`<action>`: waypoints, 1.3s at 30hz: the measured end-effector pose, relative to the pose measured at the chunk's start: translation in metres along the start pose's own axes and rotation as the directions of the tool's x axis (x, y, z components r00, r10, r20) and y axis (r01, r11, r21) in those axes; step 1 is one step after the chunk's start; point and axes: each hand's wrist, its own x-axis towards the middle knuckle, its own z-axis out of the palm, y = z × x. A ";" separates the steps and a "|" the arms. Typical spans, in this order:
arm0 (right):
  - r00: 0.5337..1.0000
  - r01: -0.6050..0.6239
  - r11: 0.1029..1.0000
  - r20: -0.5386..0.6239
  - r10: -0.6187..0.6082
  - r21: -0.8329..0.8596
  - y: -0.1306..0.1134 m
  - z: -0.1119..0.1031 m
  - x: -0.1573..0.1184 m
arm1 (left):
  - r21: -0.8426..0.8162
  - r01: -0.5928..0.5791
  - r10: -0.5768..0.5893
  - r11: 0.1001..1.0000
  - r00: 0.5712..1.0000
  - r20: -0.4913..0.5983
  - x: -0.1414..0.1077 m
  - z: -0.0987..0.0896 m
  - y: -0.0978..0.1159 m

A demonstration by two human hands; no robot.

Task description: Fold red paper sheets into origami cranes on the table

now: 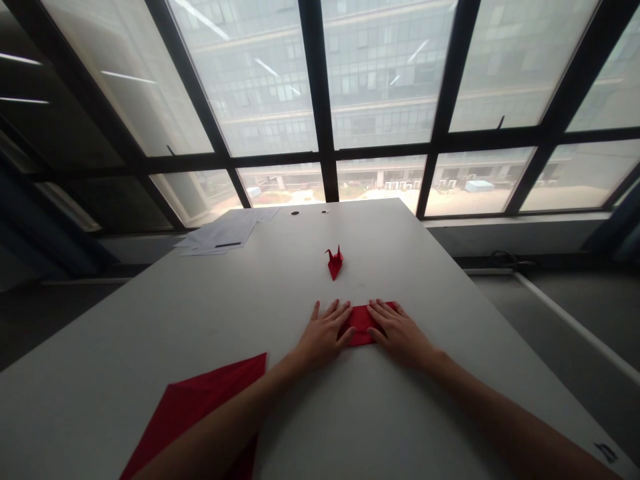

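Observation:
A folded piece of red paper (361,324) lies flat on the white table (280,287), with its left and right ends covered by my hands. My left hand (324,333) rests on the left end, fingers stretched out and the thumb pointing inward. On the right end lies my right hand (399,332), also flat with its fingers extended. Just beyond them stands a small red origami crane (335,263). Below my left forearm is a larger sheet of red paper (200,400), partly hidden by the arm.
Loose white papers (225,230) lie at the table's far left, with a dark strip-like item (228,245) on them. A round dark cable hole (295,213) sits near the far edge. Large windows (380,80) with black frames rise behind the table.

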 end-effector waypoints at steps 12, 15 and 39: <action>0.973 0.078 0.997 -0.219 -0.076 0.003 0.003 -0.012 -0.001 | -0.022 0.077 -0.078 0.997 0.997 -0.022 0.001 -0.001 -0.006; 0.967 0.172 0.984 -0.200 -0.160 0.045 0.000 -0.014 0.000 | -0.022 0.086 -0.086 0.996 0.996 -0.019 0.001 -0.002 -0.005; 0.964 0.067 0.996 -0.253 -0.079 -0.053 -0.014 -0.045 0.010 | -0.733 0.079 -0.465 0.675 0.817 -0.341 0.006 -0.005 -0.016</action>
